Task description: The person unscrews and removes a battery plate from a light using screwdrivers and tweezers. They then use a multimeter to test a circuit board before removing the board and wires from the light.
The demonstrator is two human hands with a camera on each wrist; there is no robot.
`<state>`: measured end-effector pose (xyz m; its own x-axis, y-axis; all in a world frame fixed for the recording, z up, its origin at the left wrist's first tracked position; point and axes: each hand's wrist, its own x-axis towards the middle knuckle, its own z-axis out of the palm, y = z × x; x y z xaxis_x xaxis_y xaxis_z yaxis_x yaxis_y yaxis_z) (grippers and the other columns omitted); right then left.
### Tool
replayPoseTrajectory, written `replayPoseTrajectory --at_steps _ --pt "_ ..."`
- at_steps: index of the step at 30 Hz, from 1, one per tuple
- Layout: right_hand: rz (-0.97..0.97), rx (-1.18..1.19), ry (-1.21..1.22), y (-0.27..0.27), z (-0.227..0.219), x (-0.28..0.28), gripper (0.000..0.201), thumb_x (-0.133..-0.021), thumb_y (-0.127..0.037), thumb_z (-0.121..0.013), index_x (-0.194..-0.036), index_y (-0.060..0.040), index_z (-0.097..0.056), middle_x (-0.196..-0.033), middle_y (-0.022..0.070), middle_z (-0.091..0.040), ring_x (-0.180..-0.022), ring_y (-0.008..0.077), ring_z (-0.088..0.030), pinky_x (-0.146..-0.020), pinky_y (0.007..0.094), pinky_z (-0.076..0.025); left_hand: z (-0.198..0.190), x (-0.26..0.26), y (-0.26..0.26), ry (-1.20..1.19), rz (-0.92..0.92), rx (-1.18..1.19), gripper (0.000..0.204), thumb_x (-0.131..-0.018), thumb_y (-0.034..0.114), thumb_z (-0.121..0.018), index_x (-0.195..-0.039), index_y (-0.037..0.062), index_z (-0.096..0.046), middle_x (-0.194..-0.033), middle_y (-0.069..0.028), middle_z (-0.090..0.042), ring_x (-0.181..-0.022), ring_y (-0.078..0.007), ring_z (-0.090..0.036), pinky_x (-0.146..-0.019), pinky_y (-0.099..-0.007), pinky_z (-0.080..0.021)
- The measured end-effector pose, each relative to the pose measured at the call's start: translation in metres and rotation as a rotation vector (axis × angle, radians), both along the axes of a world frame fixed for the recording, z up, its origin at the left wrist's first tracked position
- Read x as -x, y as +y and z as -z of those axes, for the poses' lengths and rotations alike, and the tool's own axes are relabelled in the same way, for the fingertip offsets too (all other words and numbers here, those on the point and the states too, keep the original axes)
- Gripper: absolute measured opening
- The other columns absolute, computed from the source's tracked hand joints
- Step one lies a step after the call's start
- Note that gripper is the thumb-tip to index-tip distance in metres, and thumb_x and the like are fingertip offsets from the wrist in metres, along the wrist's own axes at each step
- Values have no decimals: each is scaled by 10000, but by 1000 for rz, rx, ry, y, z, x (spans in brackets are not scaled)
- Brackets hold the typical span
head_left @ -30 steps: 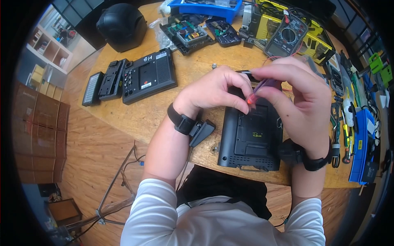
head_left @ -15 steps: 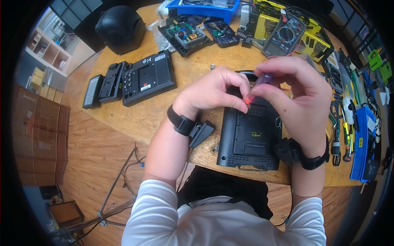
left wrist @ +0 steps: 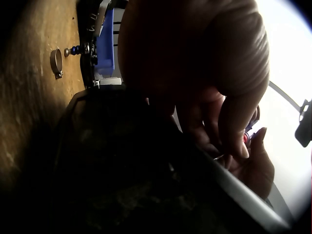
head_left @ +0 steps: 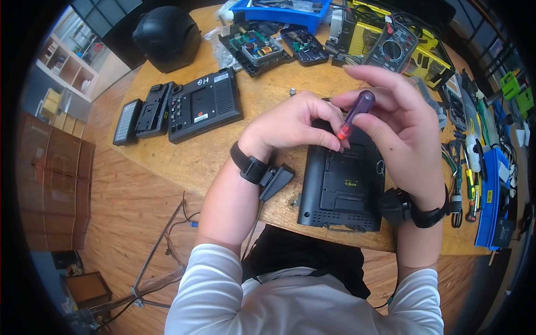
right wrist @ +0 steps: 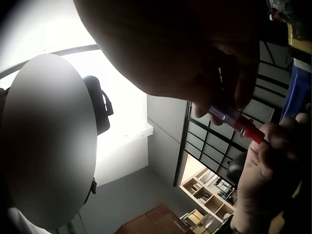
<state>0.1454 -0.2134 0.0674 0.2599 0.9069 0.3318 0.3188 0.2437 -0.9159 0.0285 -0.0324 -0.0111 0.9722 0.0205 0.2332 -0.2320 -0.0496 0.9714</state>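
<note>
A black flat device [head_left: 357, 192] with a vented back and yellow lettering lies at the table's front edge, below both hands. Thumb and fingers of the right hand [head_left: 410, 139] pinch the purple see-through handle of a screwdriver [head_left: 363, 106], the index finger lifted off it. The handle tilts up toward the right, its red collar [right wrist: 251, 132] pointing at the left hand in the right wrist view. With thumb and index finger, the left hand [head_left: 293, 124] pinches the screwdriver just below the collar, over the device's upper part. The screwdriver's tip is hidden by the left fingers.
Left on the table lie another black device [head_left: 205, 106] and smaller black units [head_left: 153, 109]. Behind are an opened circuit housing [head_left: 254, 47], a blue bin [head_left: 282, 15] and a multimeter [head_left: 392, 50]. Pliers and screwdrivers [head_left: 470, 173] line the right side beside a blue tray [head_left: 487, 201].
The right fingers have shifted round the screwdriver's handle and opened outward, showing more of it. The left hand and the device have stayed nearly in place.
</note>
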Motion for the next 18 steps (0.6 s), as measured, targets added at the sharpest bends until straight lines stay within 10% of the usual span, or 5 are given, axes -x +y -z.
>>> replayPoseTrajectory --at_steps 3,10,18 --pt "-44 -179 328 5 6 5 368 -902 91 -668 -1259 11 -626 -1143 79 -667 -994 157 -654 -883 270 -549 -1 0 0 16 15 35 144 -796 51 -855 -907 33 -764 -900 -16 -757 -886 -116 -680 -859 -261 -516" --pt "137 -71 -300 2 10 -2 444 -811 83 -775 -1225 5 -637 -1163 83 -665 -1007 115 -660 -847 254 -546 0 -3 -1 9 -47 -154 224 -759 81 -894 -931 33 -760 -867 -2 -738 -866 -107 -663 -824 -269 -514" --pt "-167 -6 68 -6 -2 -4 465 -976 94 -537 -1425 11 -448 -1338 208 -625 -1143 178 -672 -1005 319 -521 -11 11 2 -49 -137 -421 275 -741 138 -901 -956 59 -750 -814 3 -641 -786 -156 -608 -750 -307 -489"
